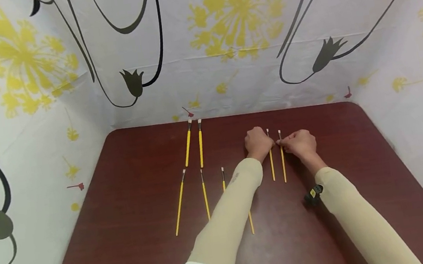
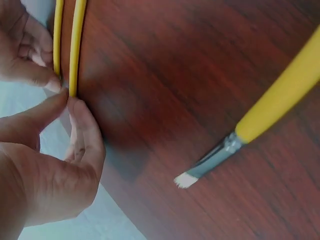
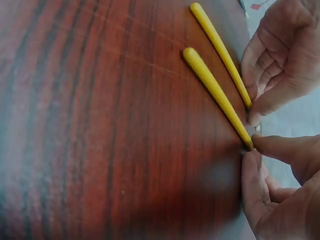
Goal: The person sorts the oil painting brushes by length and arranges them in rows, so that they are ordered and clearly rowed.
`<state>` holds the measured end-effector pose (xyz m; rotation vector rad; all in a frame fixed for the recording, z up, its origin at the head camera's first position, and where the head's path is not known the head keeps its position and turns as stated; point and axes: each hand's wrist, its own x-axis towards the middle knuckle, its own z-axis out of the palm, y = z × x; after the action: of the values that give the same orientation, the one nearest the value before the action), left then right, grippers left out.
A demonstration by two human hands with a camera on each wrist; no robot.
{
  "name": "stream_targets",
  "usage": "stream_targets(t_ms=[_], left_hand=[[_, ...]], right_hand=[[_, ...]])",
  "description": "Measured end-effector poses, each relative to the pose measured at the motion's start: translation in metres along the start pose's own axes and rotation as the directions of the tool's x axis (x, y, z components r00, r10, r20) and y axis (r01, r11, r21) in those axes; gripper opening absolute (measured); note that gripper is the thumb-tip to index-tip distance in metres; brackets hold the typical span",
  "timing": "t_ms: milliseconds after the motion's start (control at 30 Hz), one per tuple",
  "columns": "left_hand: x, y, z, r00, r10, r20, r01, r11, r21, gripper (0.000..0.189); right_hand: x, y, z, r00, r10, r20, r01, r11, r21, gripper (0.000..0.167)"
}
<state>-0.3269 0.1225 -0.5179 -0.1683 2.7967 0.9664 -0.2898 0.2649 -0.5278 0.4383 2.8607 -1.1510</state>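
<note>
Two slim yellow paintbrushes lie side by side toward the back right of the table, bristles facing the far edge. My left hand (image 1: 258, 144) pinches the left paintbrush (image 1: 272, 166) near its ferrule, between thumb and fingers. Just beside it, my right hand (image 1: 300, 142) pinches the right paintbrush (image 1: 283, 167) at the same height. In the right wrist view, the handle of the right paintbrush (image 3: 215, 92) runs down to the right thumb and fingertips, while the left paintbrush (image 3: 222, 52) ends at the left hand (image 3: 282, 55). The fingertips hide parts of both ferrules.
Several more yellow paintbrushes lie left of my hands: two wider ones, a left one (image 1: 188, 146) and a right one (image 1: 201, 146), at the back, and thinner ones such as one paintbrush (image 1: 180, 207) nearer. My left sleeve (image 1: 227, 223) covers some. A patterned cloth (image 1: 202, 30) borders the dark red table (image 1: 130, 249).
</note>
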Motion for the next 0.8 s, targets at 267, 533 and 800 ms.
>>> stream_targets(t_ms=[267,533,800], left_hand=[[-0.002,-0.005,0.0,0.998,0.062,-0.012,-0.062,0.998,-0.013,0.035],[0.003,-0.01,-0.003,0.998,0.055,-0.011,-0.055,0.998,0.0,0.021],[-0.005,-0.004,-0.004,0.999,0.032,-0.005,-0.032,0.999,0.028,0.026]], right_hand=[[0.004,0.002,0.003,0.996,-0.084,-0.037,0.08,0.992,-0.102,0.037],[0.007,0.001,0.003,0.998,-0.057,-0.005,0.057,0.996,-0.069,0.033],[0.007,0.006,-0.001,0.999,-0.038,0.013,0.039,0.999,-0.022,0.03]])
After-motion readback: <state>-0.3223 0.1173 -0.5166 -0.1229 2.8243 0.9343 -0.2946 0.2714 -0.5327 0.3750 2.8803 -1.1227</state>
